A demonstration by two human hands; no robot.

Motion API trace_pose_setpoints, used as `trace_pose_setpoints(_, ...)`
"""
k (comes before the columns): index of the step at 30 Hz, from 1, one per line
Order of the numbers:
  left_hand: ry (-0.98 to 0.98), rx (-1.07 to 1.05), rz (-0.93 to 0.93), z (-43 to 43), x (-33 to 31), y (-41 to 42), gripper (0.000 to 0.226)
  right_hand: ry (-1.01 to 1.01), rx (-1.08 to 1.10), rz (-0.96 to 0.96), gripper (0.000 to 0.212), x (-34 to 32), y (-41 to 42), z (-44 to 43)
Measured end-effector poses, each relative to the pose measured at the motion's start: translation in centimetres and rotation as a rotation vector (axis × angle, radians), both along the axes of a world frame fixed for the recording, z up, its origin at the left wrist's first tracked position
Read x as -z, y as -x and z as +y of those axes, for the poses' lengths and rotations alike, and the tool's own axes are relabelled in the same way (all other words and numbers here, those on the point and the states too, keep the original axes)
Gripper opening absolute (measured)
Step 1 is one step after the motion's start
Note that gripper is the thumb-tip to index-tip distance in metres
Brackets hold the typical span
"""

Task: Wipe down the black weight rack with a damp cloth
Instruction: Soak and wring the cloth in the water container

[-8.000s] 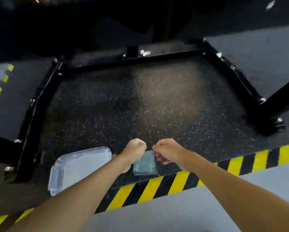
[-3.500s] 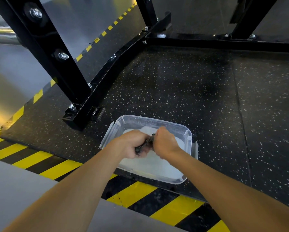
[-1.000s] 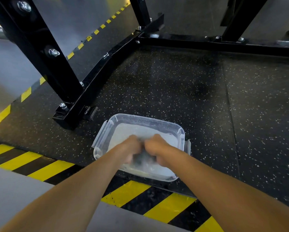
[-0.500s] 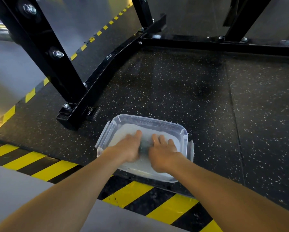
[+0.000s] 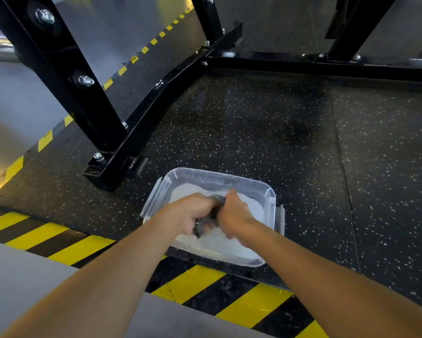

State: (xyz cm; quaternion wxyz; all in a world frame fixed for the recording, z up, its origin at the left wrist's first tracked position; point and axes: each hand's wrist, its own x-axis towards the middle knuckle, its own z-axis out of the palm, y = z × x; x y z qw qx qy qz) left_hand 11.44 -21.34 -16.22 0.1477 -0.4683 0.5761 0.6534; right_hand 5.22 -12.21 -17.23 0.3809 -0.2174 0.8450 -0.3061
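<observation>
From the head camera, the cloth [image 5: 214, 208] is a dark grey, wet-looking wad, bunched and twisted into a short rope between the two fists. It sits over a clear plastic tub [image 5: 270, 197] on the speckled black rubber floor [image 5: 254, 132], just inside the yellow-and-black hazard stripe [image 5: 75, 250]. The left hand [image 5: 188, 213] has its grip curled tight round the near end of the cloth, and the right hand [image 5: 235, 215] has its grip closed round the far end, knuckles up, the two fists almost touching. The black weight rack [image 5: 141, 132] stands just beside the tub to the left: a glossy square-tube base rail, a slanted upright with silver bolts [image 5: 85, 80], and a rear rail running across the top of the view. Most of the cloth is hidden inside the fists, so its weave and true size cannot be made out. The tub's floor looks pale and milky, and I cannot tell how much water it holds. The rack's uprights are cut off by the top edge, and both forearms by the bottom edge.
</observation>
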Motion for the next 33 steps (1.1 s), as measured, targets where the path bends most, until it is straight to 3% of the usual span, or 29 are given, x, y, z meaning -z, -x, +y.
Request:
trace_pose_setpoints(3, 0.161, 0.163, -0.052, -1.0, -0.8, -0.2, 0.014, -0.123, -0.273, 0.268, 0.033, 0.0, 0.6, 1.4)
trace_pose_setpoints(7, 0.650, 0.659, -0.324, -1.6, -1.2, -1.2, 0.039, -0.332, -0.544, 0.521, 0.042, -0.4, 0.3, 2.0)
trace_pose_setpoints(10, 0.785, 0.819, -0.368, -1.3, -1.8, -1.1, 0.026, -0.331, -0.610, 0.536, 0.047, -0.2, -0.1, 1.6)
trace_pose_setpoints(12, 0.755, 0.844, -0.267, -1.4, -2.4, -0.7, 0.010, -0.198, -0.526, 0.492, 0.051, -0.1, -0.3, 1.3)
trace_pose_setpoints(16, 0.674, 0.794, -0.125, -2.0, -4.2, -0.4, 0.018, -0.070, -0.427, 0.436, 0.012, -1.6, 0.4, 0.7)
trace_pose_setpoints(19, 0.667, 0.798, -0.090, -2.3, -4.7, -0.9, 0.014, -0.014, -0.422, 0.344, 0.006, -3.8, 1.6, 0.7)
trace_pose_setpoints(22, 0.619, 0.673, -0.008, -1.6, -4.5, -1.5, 0.022, 0.092, -0.349, 0.234, 0.009, -6.3, 2.7, 1.0)
trace_pose_setpoints(25, 0.349, 0.429, 0.161, -0.3, -4.1, -1.8, 0.027, 0.211, -0.237, 0.038, 0.015, -7.8, 3.1, 1.1)
trace_pose_setpoints(28, 0.108, 0.322, 0.297, 0.5, -4.1, -1.9, 0.037, 0.326, -0.122, -0.132, 0.022, -8.4, 3.1, 1.1)
trace_pose_setpoints(33, 0.109, 0.155, 0.314, 1.2, -3.7, -2.2, 0.019, 0.453, 0.014, -0.251, 0.026, -8.8, 3.3, 1.6)
